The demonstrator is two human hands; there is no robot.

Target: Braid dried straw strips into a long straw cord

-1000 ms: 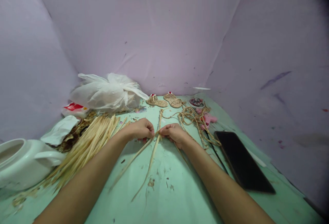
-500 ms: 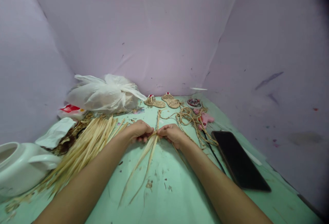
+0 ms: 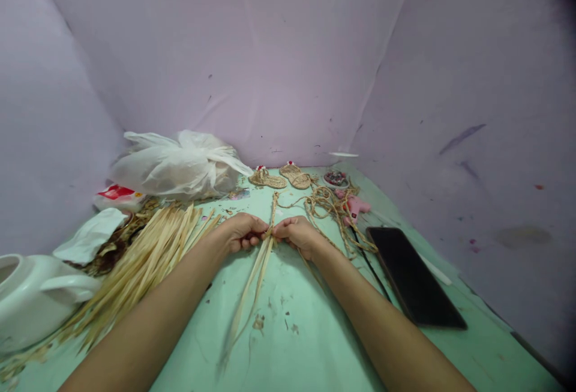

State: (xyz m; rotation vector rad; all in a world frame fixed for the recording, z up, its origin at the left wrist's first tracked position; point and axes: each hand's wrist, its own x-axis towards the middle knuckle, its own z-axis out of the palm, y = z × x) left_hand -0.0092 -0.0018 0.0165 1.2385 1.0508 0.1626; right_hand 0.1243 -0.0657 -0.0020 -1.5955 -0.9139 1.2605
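Observation:
At the middle of the table, my left hand (image 3: pixel 245 233) and my right hand (image 3: pixel 294 235) meet at the lower end of a short braid (image 3: pixel 273 211). Both hands are closed, pinching the dry plant-fibre strands from either side. Loose straw-coloured strands (image 3: pixel 254 287) hang from the pinch toward me over the green table top (image 3: pixel 306 350). Another strand trails beneath my right wrist. Beyond the fingers, the braid runs away from me and a thin cord leads from its far end to the right. My fingertips hide the crossing of the strands.
Left are a bundle of dry strips (image 3: pixel 144 266), a white pitcher (image 3: pixel 40 302) and a knotted plastic bag (image 3: pixel 180 164). Two small woven sandals (image 3: pixel 294 174) lie at the back. Right are coiled braided cord (image 3: pixel 328 203), a pink glue gun (image 3: pixel 357 207), a bead bowl (image 3: pixel 336 179) and a black phone (image 3: pixel 414 278).
The loose strands have drawn closer together below my hands. Both hands stay pinched at the braid, and the whole view has shifted slightly.

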